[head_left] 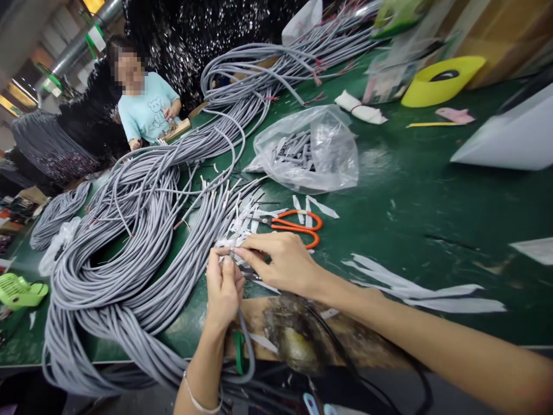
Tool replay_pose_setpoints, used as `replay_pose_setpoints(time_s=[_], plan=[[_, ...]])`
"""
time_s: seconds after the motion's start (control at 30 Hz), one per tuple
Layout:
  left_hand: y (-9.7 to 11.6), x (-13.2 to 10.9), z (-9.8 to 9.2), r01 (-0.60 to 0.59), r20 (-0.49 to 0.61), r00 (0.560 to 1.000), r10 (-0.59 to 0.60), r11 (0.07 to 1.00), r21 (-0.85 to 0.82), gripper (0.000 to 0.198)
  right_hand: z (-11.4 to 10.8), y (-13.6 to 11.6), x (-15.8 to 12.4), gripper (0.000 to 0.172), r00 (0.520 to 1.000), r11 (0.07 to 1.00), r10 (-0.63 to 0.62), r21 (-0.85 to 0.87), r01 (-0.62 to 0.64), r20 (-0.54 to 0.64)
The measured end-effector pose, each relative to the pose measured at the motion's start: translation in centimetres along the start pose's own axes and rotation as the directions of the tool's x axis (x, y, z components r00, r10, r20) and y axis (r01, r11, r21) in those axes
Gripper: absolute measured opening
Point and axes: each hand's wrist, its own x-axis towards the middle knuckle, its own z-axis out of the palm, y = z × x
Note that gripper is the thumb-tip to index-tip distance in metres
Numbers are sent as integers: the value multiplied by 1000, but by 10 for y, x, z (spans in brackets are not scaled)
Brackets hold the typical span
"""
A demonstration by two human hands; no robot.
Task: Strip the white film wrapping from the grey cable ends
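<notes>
My left hand [223, 288] is closed around a grey cable [247, 340], whose length hangs down below the fist past the table's front edge. The cable's end pokes out at the top, between both hands. With thumb and forefinger pinched, my right hand [280, 259] meets that end; the fine detail there is too small to make out. Orange-handled scissors [302, 226] lie just beyond my right hand. White strips [242, 227] are scattered beside the scissors, and a large bundle of grey cables [151, 248] spreads to the left.
A clear plastic bag [332, 153] of short grey pieces lies further back. White strips [415, 285] rest at the right. A wooden board [349, 340] with a dark, stained object [298, 340] is near the front edge. Another person [147, 109] sits across the table.
</notes>
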Motion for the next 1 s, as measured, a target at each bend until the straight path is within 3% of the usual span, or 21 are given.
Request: replay_pose_setpoints(time_s=[0.07, 0.2, 0.27, 0.43, 0.5, 0.63, 0.7, 0.9, 0.93, 1.0], plan=[[-1, 0, 1, -10, -26, 1000, 11, 999, 45, 38, 1, 0, -1, 32, 1000, 1000, -1, 31, 1, 4], [-3, -1, 2, -1, -74, 997, 6, 998, 63, 39, 5, 1, -4, 30, 978, 984, -180, -15, 179, -108], [-4, -1, 2, -4, -90, 996, 9, 998, 56, 37, 6, 2, -4, 29, 970, 975, -219, 11, 221, -109], [-7, 0, -4, -26, -137, 990, 40, 995, 100, 28, 4, -1, 0, 35, 1000, 979, -8, 201, 6, 8], [-6, 0, -4, -17, -138, 990, 30, 996, 90, 33, 4, -4, 0, 34, 1000, 980, 12, 197, -11, -2], [-2, -1, -1, 24, -106, 994, -26, 1000, -19, 46, 7, -8, -4, 29, 969, 981, -178, 53, 189, -169], [0, -3, 2, 42, -113, 992, -48, 997, -60, 49, 7, -8, -5, 29, 949, 967, -250, -8, 253, -193], [-1, -2, 3, 30, -76, 997, -33, 999, -38, 49, 5, -13, -5, 27, 963, 982, -171, 42, 183, -208], [-1, -1, 2, 34, -100, 994, -38, 999, -39, 49, 5, -17, -6, 28, 946, 972, -226, 6, 234, -231], [0, 3, -2, 53, -205, 977, -65, 997, -62, 49, 5, -26, -9, 34, 867, 897, -433, -24, 442, -246]])
